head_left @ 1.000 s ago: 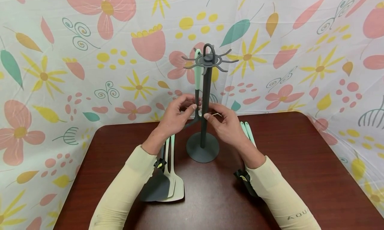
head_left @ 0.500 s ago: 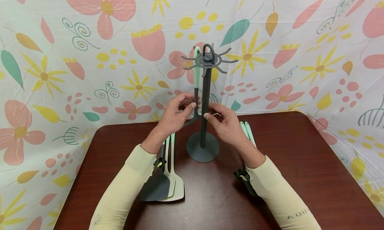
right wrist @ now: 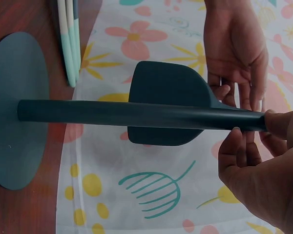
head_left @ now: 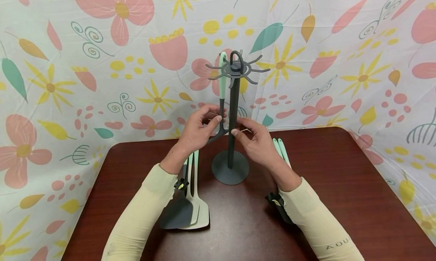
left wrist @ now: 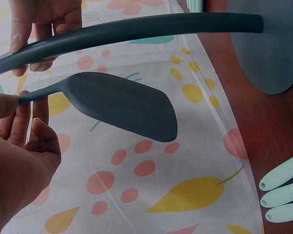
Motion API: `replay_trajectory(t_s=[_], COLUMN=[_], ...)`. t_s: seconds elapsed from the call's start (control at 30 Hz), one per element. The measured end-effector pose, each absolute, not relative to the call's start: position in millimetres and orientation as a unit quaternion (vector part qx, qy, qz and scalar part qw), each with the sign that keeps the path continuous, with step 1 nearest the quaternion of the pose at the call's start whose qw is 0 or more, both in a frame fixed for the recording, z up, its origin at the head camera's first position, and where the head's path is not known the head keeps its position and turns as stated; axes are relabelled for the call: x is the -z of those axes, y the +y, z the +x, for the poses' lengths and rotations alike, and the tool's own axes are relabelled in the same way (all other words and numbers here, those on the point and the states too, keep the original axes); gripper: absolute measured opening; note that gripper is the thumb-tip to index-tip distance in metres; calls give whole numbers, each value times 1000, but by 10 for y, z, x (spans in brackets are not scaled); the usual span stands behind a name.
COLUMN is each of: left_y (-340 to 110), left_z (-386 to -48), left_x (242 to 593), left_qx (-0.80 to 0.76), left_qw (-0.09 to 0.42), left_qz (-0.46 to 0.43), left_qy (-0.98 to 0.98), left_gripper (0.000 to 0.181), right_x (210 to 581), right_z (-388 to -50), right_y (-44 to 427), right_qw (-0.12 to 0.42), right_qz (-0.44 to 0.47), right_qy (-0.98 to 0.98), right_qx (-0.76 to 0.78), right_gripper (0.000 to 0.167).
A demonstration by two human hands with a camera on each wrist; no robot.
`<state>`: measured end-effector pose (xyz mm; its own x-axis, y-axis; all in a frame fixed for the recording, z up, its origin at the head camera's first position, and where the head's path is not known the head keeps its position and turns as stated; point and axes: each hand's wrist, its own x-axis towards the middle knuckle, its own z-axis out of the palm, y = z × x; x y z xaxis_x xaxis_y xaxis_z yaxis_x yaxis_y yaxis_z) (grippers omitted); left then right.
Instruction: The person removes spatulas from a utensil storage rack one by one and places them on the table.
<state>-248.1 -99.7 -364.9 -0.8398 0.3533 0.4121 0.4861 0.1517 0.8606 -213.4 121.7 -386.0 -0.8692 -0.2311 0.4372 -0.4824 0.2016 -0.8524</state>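
Observation:
A dark grey utensil rack (head_left: 233, 106) stands upright on its round base, with a ring of hooks on top. My left hand (head_left: 197, 128) pinches the dark shaft of a spatula (head_left: 222, 85) between thumb and fingers. Its mint handle points up, with the end at the rack's left hooks; whether a hook passes through its hole, I cannot tell. In the left wrist view the spatula's broad dark blade (left wrist: 122, 107) hangs behind the pole, touching nothing. My right hand (head_left: 255, 138) grips the pole, thumb in front and fingers behind.
On the brown table (head_left: 238, 223), a dark turner (head_left: 178, 212) and two pale turners (head_left: 202, 213) lie overlapped at the left. Two mint handles (head_left: 282, 151) show at the right, partly under my right forearm. A flowered cloth (head_left: 129, 72) hangs behind the table.
The spatula has shifted slightly left, its handle and shaft now a little further from the pole. More of its blade shows below my left hand. The right hand and rack stay put.

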Motion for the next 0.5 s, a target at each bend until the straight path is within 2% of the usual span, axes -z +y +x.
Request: replay_trajectory(t_s=[0.5], left_y=[-1010], left_z=[-2521], left_x=[3644], left_qx=[584], left_qw=[64], left_qz=[-271], left_qy=[-763], left_gripper=[24], right_x=[3857], right_z=[-2139], right_y=[1212], right_qw=[108], right_qz=[231], right_qy=[-770], right_qx=[-585], right_gripper=[31])
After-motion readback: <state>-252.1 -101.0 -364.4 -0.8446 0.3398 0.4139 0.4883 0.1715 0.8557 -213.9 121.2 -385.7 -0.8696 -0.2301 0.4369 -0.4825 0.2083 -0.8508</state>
